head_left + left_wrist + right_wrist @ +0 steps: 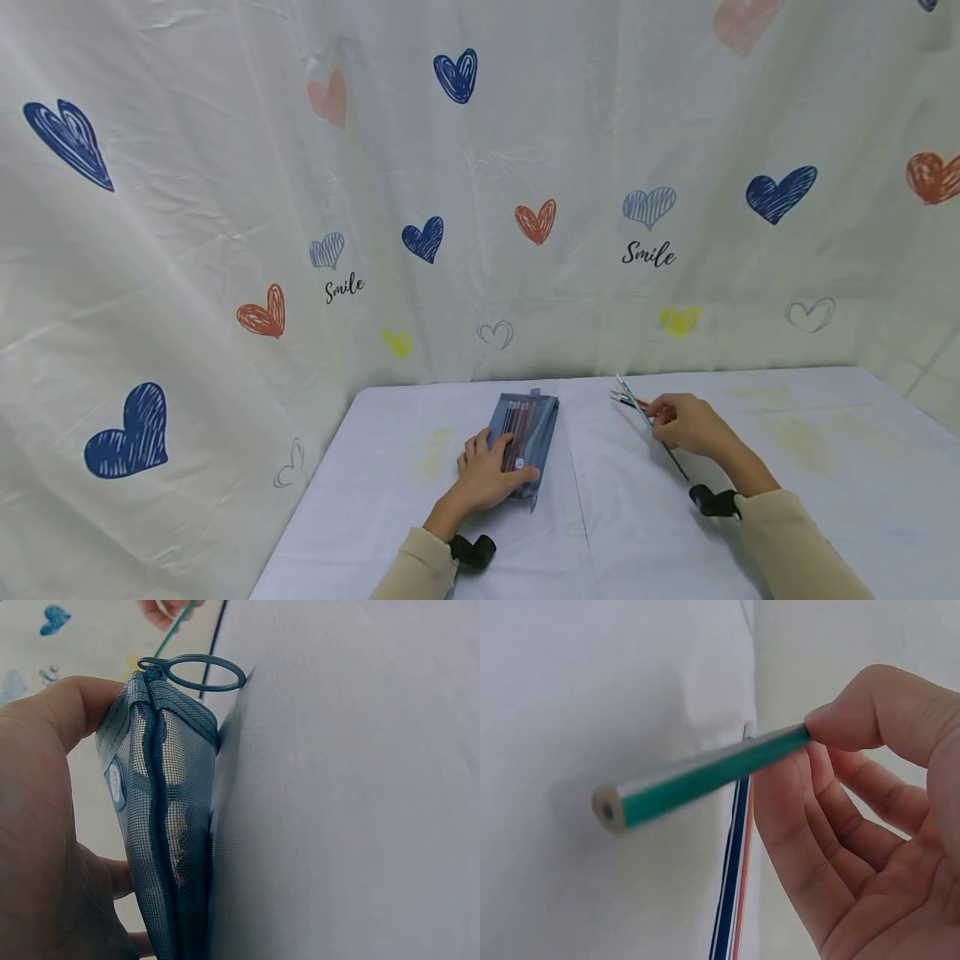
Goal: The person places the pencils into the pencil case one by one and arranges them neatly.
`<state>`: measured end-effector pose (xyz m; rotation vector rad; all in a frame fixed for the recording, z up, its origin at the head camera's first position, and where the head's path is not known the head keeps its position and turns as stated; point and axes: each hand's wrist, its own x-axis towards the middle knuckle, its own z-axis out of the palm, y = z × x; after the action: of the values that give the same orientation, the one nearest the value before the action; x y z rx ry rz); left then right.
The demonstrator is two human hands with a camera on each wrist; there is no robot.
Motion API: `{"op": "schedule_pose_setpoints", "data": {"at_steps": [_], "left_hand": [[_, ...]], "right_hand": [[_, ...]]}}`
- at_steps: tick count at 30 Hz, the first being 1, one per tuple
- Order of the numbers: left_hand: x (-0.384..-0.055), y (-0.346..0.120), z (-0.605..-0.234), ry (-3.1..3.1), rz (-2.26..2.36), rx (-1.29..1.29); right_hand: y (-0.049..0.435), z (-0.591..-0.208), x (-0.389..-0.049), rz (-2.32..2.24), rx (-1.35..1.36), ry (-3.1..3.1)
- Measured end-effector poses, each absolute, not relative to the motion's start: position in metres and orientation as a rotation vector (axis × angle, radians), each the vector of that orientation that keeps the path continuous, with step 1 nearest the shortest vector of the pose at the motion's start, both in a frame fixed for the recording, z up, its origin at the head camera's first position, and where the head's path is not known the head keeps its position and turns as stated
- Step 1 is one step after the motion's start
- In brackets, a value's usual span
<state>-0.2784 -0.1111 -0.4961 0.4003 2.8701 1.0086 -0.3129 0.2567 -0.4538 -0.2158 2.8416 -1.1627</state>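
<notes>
A blue mesh pencil case (538,442) lies on the table with several pencils showing through it. My left hand (483,477) rests on it, fingers spread over its left side and thumb at its near right corner. In the left wrist view, the case's zipper (159,795) runs along its side, with a ring pull (206,673) at its end. My right hand (693,425) pinches a green pencil (712,776) between thumb and finger, its flat end towards the wrist camera. Below that hand lie more pencils (735,862), dark blue and orange-red.
A white cloth covers the table (630,533). Behind it hangs a white curtain (480,167) printed with hearts and the word Smile. A black wrist camera (472,552) sits at the left cuff, another wrist camera (712,502) at the right.
</notes>
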Motion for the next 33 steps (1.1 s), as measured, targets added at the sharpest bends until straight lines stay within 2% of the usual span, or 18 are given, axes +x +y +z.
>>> {"op": "schedule_pose_setpoints", "data": {"at_steps": [11,33], "left_hand": [[-0.279,-0.111,-0.497,2.867,1.012,0.395],[-0.281,-0.111,-0.497,2.877,0.994,0.394]], "right_hand": [[0.245,-0.453,-0.312,-1.463,-0.142,2.616],[0.229,-0.451,-0.307,-1.642,-0.113,2.445]]}}
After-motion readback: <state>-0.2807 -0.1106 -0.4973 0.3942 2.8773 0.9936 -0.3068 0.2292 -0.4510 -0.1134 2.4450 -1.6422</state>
